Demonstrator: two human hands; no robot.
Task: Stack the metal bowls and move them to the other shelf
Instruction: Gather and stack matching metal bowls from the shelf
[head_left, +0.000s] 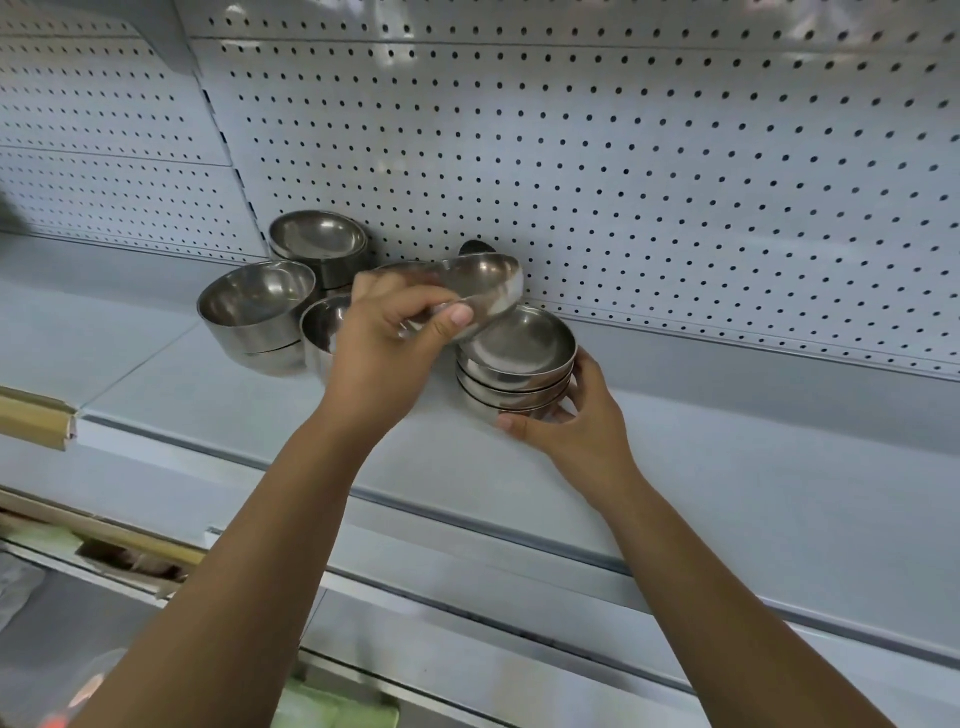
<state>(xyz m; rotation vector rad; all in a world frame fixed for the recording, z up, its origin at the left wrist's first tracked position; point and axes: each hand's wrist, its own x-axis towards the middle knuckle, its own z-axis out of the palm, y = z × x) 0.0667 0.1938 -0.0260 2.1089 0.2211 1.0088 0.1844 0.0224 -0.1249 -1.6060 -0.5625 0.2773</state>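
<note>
A stack of shallow metal bowls (517, 364) stands on the grey shelf (727, 467). My right hand (571, 421) cups the stack's base from the front right, fingers curled round it. My left hand (384, 338) holds a tilted shallow metal bowl (483, 283) just above and left of the stack, thumb over its rim. To the left stand a deep bowl stack (257, 312), a rear bowl stack (319, 244) by the back panel, and another bowl (324, 325) partly hidden behind my left hand.
A perforated white back panel (623, 156) rises behind the shelf. The shelf's front lip (519, 525) runs diagonally below my arms. A wooden-coloured price rail (36, 415) juts at the left edge. Lower shelves with green packets (332, 712) lie beneath.
</note>
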